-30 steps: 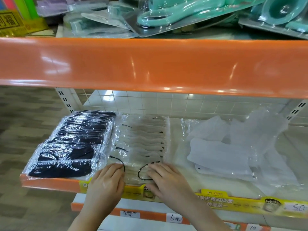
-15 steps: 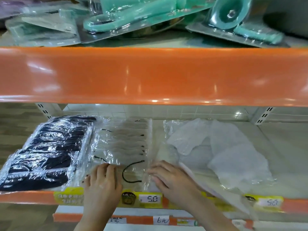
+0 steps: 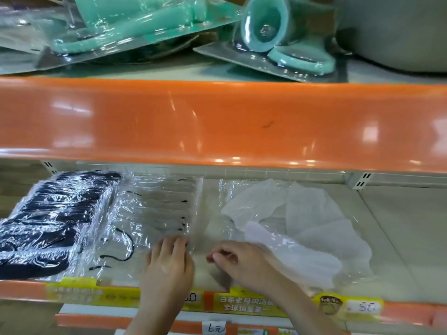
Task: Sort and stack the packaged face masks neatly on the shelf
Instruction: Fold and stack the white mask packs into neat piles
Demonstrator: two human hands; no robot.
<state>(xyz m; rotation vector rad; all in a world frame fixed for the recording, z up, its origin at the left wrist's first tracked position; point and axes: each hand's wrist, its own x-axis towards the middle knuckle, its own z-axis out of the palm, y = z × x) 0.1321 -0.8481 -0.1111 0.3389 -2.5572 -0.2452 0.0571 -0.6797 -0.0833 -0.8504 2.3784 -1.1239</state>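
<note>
Head view: a person tidies packaged face masks on the lower cream metal shelf w/ orange front lip (image 3: 29, 290) of a shop rack. At left, a row of black masks in clear plastic sleeves (image 3: 55, 221) lies overlapped front to back; just beside it, a row of pale beige masks w/ black ear loops in clear sleeves (image 3: 150, 213) is fanned the same way. The left hand (image 3: 169, 264) rests flat, fingers together, on the near right corner of the beige row. The right hand (image 3: 242, 262) sits between that row and a loose heap of white masks in crumpled clear bags (image 3: 297, 226), fingers curled; whether it pinches a sleeve edge cannot be told through the glare.

Progress, as judged: two colours look sorted and lined up; the white heap, approx. a third of the job, is not yet stacked.

Hard to read: sleeve counts, lost in reflections; the yellow price strip (image 3: 242, 303), blurred; the black row's left end, cut off. The upper shelf's teal plastic items in blister packs (image 3: 135, 25) are only partly in view.
</note>
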